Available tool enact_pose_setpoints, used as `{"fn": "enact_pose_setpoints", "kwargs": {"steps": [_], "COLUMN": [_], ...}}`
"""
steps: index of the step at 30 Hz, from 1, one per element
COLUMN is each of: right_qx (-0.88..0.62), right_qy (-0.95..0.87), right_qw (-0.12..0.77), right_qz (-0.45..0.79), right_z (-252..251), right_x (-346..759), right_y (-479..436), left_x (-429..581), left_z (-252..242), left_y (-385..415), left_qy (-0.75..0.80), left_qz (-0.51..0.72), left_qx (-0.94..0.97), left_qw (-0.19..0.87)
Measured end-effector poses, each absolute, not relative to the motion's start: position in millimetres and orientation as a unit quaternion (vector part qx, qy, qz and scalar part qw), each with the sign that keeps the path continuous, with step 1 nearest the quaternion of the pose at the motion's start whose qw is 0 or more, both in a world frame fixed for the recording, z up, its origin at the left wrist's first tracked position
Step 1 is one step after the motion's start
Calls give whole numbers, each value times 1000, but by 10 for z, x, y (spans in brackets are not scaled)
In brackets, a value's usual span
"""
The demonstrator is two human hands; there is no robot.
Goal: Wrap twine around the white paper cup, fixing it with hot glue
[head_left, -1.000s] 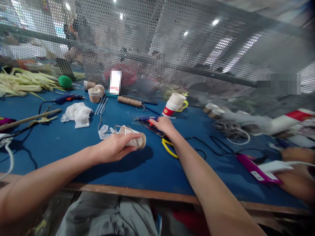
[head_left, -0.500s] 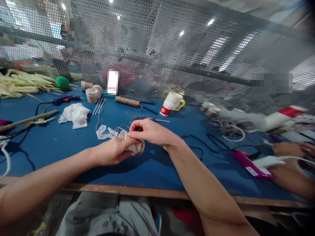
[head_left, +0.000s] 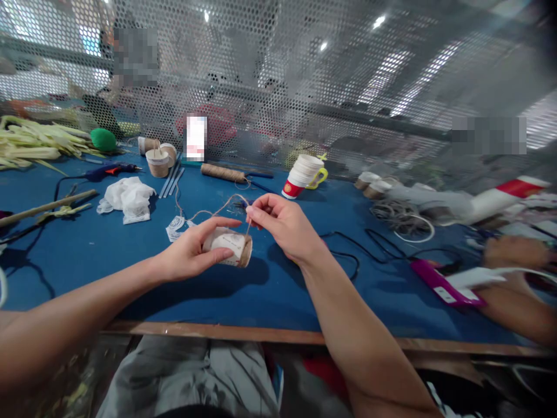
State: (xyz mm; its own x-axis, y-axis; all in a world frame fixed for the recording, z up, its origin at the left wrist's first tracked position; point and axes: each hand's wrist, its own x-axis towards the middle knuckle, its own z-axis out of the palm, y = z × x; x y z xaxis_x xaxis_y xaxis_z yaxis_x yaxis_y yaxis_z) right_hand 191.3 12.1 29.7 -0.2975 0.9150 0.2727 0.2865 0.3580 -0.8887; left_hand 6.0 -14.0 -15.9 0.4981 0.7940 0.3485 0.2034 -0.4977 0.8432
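My left hand (head_left: 202,247) is closed round a small paper cup (head_left: 228,245), which lies on its side in the grip above the blue table. Brown twine is wound round the end of the cup that faces right. Between the thumb and finger of my right hand (head_left: 278,223) is the twine (head_left: 248,227), pulled up from that wound end. More twine loops away behind my hands toward a piece of white lace (head_left: 175,229) on the table.
At the back are a twine roll (head_left: 223,172), stacked paper cups (head_left: 303,174) and a twine-wrapped cup (head_left: 157,163). On the left lie a glue gun (head_left: 114,169) and crumpled white fabric (head_left: 127,199). A purple power strip (head_left: 439,283) sits near another person's arm (head_left: 520,296).
The cup has turned so that its printed side shows and its wound end points right. My right hand has moved right, away from the cup, drawing the twine out.
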Motion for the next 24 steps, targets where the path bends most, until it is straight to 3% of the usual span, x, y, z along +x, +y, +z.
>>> {"fn": "enact_pose_setpoints", "kwargs": {"steps": [9, 24], "right_qx": [-436, -454], "right_qy": [-717, -705], "right_qw": [396, 353], "right_qz": [372, 415], "right_z": [238, 234], "right_x": [1918, 1893], "right_y": [138, 71], "left_x": [58, 30], "left_z": [-174, -128], "left_y": [-170, -221], "left_qy": [310, 277], "left_qz": [380, 374], "left_qx": [783, 843], "left_qw": [381, 271]}}
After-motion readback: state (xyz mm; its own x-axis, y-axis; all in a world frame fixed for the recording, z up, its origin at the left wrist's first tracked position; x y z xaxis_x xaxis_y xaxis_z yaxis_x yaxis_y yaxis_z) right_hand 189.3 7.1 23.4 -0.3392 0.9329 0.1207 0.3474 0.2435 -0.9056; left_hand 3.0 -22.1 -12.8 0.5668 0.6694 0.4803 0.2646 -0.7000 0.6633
